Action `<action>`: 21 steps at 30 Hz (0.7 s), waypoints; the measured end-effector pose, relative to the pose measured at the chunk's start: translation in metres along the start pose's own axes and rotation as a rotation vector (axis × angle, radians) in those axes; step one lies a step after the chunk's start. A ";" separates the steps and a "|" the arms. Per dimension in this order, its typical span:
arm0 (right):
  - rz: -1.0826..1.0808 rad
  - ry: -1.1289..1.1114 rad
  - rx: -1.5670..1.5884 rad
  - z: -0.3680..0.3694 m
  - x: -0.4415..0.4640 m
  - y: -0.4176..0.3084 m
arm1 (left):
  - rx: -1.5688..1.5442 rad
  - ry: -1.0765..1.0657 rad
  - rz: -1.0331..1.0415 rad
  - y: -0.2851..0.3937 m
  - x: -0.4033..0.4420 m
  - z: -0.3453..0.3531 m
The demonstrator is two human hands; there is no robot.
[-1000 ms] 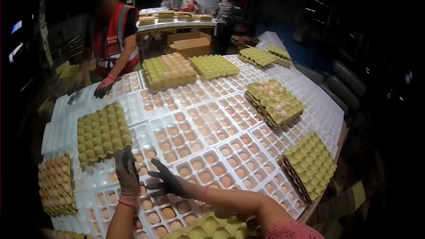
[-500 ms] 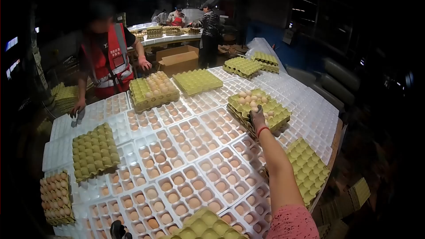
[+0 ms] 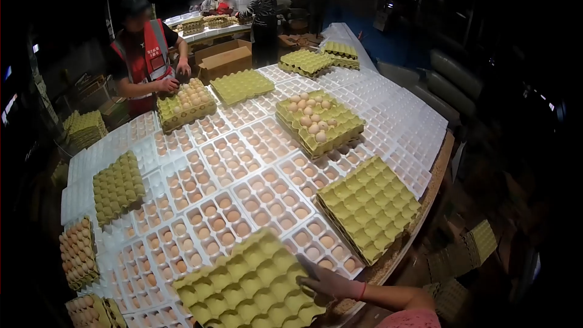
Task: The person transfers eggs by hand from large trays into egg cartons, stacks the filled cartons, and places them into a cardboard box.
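Note:
My right hand (image 3: pixel 328 280), in a thin glove with dark fingertips and a red band at the wrist, grips the right edge of a yellow-green pulp egg tray (image 3: pixel 249 285). The cups facing up in that tray hold no eggs. It is tilted over white plastic trays (image 3: pixel 209 222) filled with brown eggs. My left hand does not show. Just beyond my right hand lies a stack of yellow-green egg trays (image 3: pixel 370 206). Farther off, another tray stack (image 3: pixel 337 124) carries loose eggs (image 3: pixel 313 115) on its left half.
Across the table a co-worker in a red vest (image 3: pixel 149 54) has both hands at a tray of eggs (image 3: pixel 188 100). Upright egg-filled trays (image 3: pixel 79 252) stand at the left edge. A cardboard box (image 3: pixel 225 58) sits behind the table. The wooden table edge (image 3: pixel 419 218) curves along the right.
My right hand has come back from the far egg stack to the near tray, which has moved up into view. My left hand has left view. The co-worker's hands have moved to their eggs.

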State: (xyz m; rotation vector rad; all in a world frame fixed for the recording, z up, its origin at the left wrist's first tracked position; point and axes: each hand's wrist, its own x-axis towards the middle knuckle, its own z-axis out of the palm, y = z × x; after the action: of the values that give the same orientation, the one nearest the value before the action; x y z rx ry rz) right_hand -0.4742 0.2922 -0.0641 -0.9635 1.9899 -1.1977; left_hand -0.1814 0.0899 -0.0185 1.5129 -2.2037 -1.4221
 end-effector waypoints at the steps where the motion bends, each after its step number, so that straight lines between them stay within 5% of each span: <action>1: -0.072 0.130 -0.077 -0.030 -0.010 -0.022 | -0.019 -0.055 0.021 0.020 0.007 0.008; 2: -0.097 0.287 -0.438 -0.066 -0.016 -0.039 | -0.104 -0.176 0.085 0.046 0.010 0.024; 3: -0.049 0.400 -0.443 -0.103 -0.024 -0.049 | -0.291 -0.310 0.127 0.081 0.010 0.048; 4: -0.102 0.545 -0.612 -0.145 -0.030 -0.051 | -0.289 -0.364 0.360 0.084 0.032 0.084; 7: -0.075 0.810 -0.786 -0.274 -0.037 -0.022 | 0.109 -0.378 0.842 0.172 0.035 0.182; 8: -0.030 0.777 -0.757 -0.307 -0.041 -0.012 | 0.409 -0.399 0.856 0.209 0.033 0.203; 11: 0.218 0.634 -0.620 -0.361 -0.039 0.053 | 0.575 -0.581 0.777 0.232 0.063 0.285; 13: 0.434 0.363 -0.833 -0.390 -0.024 0.160 | 0.598 -0.697 0.624 0.229 0.078 0.301; 15: 0.315 0.686 -0.868 -0.335 -0.007 0.143 | 0.495 -0.660 0.510 0.212 0.077 0.304; 17: 0.129 0.755 -0.991 -0.247 -0.008 0.079 | 0.440 -0.645 0.475 0.195 0.069 0.305; 19: 0.264 0.419 -1.190 -0.175 -0.004 0.110 | 0.390 -0.636 0.504 0.173 0.068 0.291; 20: 0.200 0.462 -1.183 -0.179 -0.002 0.117 | 0.327 -0.637 0.536 0.160 0.067 0.278; 21: 0.361 0.375 -1.168 -0.172 0.002 0.088 | 0.307 -0.639 0.536 0.150 0.068 0.258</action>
State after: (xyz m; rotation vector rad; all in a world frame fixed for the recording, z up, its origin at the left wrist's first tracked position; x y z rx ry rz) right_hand -0.6364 0.3977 -0.0758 -0.8033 3.0488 0.1095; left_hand -0.4580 0.2077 -0.0765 0.4293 -2.9853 -1.5555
